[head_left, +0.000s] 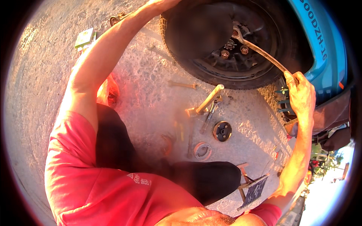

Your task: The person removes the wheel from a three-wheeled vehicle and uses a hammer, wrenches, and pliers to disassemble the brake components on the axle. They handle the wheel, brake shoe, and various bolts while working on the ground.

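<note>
In my right hand [301, 96] is the end of a long wrench [264, 53], fingers closed round it. The wrench's ring head sits over one of the nuts on a dark wheel hub. More rusty nuts [244, 49] show round the hub's centre. The hub is in a black wheel [260, 77] beside a blue vehicle panel [318, 41]. My left arm reaches up to the top edge, where my left hand [164, 3] is partly cut off near the tyre; its fingers are hidden. A dark blur covers the wheel's left part.
On the concrete below the wheel lie a hammer [207, 101], a spanner [183, 84], a black round part [222, 131] and a pale ring [203, 151]. A folding stool [253, 190] stands by my knee. At left are a red bag [109, 90] and a green-and-white box [85, 38].
</note>
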Demonstrator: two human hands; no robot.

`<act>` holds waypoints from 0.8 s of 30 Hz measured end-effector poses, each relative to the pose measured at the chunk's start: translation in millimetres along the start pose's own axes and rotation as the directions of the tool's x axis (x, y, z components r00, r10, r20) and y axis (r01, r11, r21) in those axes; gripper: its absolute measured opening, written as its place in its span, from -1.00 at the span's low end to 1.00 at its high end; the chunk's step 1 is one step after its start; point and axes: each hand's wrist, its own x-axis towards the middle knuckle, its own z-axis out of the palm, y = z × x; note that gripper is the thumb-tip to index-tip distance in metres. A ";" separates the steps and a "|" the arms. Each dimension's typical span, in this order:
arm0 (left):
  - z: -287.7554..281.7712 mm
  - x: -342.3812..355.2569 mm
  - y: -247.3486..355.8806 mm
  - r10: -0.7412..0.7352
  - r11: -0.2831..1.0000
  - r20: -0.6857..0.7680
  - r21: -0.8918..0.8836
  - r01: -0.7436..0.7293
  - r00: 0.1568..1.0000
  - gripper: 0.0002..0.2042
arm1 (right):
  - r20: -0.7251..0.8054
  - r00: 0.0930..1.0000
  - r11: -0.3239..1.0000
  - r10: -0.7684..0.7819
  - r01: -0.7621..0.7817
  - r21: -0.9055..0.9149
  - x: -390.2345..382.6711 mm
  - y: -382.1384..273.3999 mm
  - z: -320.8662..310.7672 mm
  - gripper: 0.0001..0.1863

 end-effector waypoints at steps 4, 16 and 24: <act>-6.8 -19.8 -34.9 -0.019 0.973 -0.064 -0.229 0.003 0.998 -0.18 | 0.052 0.998 1.000 0.023 -0.022 -0.003 7.9 -5.1 -4.6 -0.48; -2.8 5.7 28.9 -0.099 0.991 0.102 0.102 0.088 0.990 -0.24 | 0.090 0.995 0.990 0.043 -0.054 0.128 -1.8 15.1 20.1 -0.46; -3.3 -7.6 -3.3 0.047 0.969 0.196 -0.249 0.003 0.979 -0.22 | 0.004 0.999 0.981 0.042 -0.042 0.188 -15.2 19.1 46.4 -0.47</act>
